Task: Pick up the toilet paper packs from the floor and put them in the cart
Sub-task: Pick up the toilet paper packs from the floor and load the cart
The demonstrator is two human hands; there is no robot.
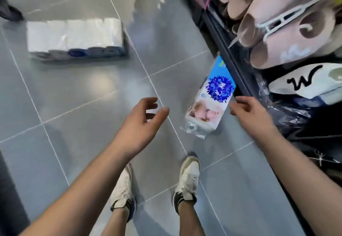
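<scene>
A narrow toilet paper pack (210,100) with a blue flower print lies on the grey tiled floor beside the shelf base. My left hand (142,124) hovers to its left, fingers apart and empty. On the pack's right, my right hand (251,115) is open, fingertips close to the upper edge of the pack, not gripping it. A larger white toilet paper pack (75,38) in clear wrap lies on the floor at the far left. No cart is in view.
A low shelf (231,54) runs along the right, with hanging pink slippers (288,28) and a white slipper (311,82). My two shoes (188,178) stand on the tiles below the hands. A dark shoe of someone else (9,11) shows at far left.
</scene>
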